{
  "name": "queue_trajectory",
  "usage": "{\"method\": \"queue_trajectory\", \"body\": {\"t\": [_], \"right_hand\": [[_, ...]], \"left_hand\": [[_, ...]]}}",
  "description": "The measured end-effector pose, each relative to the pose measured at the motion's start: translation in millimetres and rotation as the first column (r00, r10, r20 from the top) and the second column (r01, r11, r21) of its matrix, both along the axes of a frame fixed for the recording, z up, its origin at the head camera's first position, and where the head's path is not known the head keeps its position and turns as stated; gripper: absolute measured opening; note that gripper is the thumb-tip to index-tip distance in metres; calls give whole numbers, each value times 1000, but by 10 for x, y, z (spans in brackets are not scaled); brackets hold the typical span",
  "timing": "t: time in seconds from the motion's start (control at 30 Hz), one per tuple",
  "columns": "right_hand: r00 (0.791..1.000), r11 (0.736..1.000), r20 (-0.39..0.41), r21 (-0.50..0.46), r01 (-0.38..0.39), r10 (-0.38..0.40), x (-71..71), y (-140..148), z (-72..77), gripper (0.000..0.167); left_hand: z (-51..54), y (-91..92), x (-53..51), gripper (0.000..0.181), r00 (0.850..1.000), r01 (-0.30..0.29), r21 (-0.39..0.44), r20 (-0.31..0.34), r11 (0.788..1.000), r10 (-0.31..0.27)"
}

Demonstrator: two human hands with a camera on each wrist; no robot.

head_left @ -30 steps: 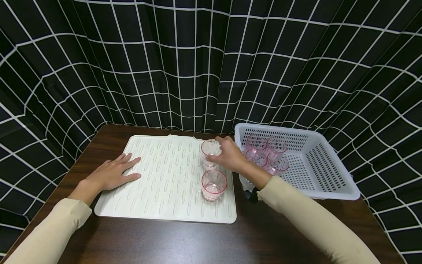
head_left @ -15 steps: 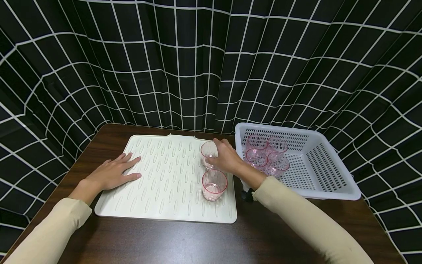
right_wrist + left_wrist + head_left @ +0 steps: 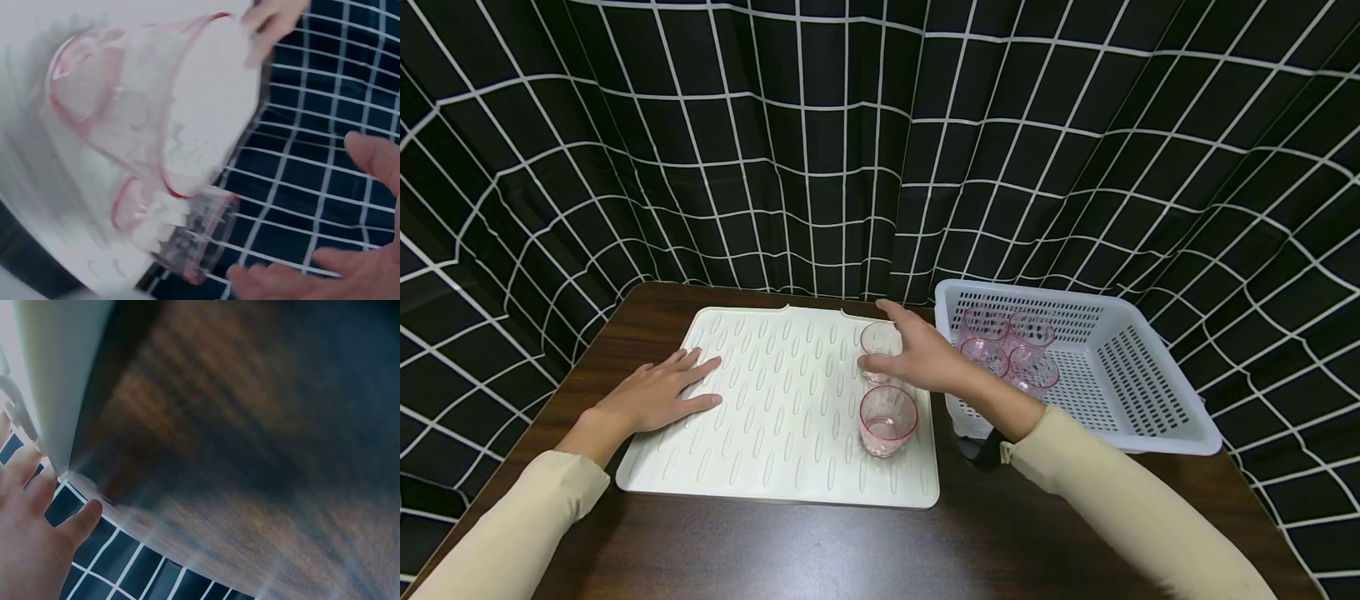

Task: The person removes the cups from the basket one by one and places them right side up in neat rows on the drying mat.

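Observation:
Two clear glasses with pink rims stand upright on the right side of a white ridged draining mat [image 3: 760, 400]. Behind the nearer glass [image 3: 887, 421] is the farther glass [image 3: 872, 335], partly covered by my right hand [image 3: 925, 357]. That hand's thumb and fingers are spread apart; in the right wrist view, the same right hand [image 3: 350, 262] is separate from both the large near glass [image 3: 125, 106] and the smaller far glass [image 3: 203, 240]. My left hand [image 3: 651, 396] rests flat on the mat's left edge, fingers straight. The left wrist view shows its thumb and some fingers.
A pale perforated plastic basket [image 3: 1150, 342] stands right of the mat, with several pink-rimmed glasses [image 3: 1032, 371] grouped in its left part. Both stand on a dark wooden table [image 3: 760, 550]. A black curtain [image 3: 820, 150] with a white grid hangs behind and at the sides.
My right hand has let go of the farther glass, its fingers spreading. That glass has moved slightly nearer to the front glass. My left hand has stayed put.

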State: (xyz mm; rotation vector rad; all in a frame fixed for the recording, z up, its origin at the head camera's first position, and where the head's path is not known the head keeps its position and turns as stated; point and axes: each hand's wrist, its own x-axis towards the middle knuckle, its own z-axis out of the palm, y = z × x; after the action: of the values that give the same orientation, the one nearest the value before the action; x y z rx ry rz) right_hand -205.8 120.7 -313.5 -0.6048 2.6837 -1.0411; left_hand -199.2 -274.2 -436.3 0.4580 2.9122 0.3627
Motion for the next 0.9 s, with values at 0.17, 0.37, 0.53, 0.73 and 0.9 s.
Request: {"method": "queue_trajectory", "body": {"t": [0.17,0.37,0.53,0.73,0.9], "right_hand": [[985,972,-34,-159,-174,170,-17,227,192,92],[971,950,-63,-199,-239,231,-134,712,294,94],[986,974,-36,-154,-168,165,-222,1156,263,85],[995,992,3,-71,-100,100,-244,1611,188,78],[998,999,42,-9,-53,53,-262,1944,114,75]], "left_hand": [[5,0,9,83,1000,-3,-3,-1,1000,3],[8,2,7,82,1000,-2,-6,-4,1000,2],[12,8,14,83,1000,-3,-9,-1,1000,3],[5,8,14,83,1000,-4,-9,8,1000,4],[10,11,15,84,1000,-10,-5,8,1000,10]]}}
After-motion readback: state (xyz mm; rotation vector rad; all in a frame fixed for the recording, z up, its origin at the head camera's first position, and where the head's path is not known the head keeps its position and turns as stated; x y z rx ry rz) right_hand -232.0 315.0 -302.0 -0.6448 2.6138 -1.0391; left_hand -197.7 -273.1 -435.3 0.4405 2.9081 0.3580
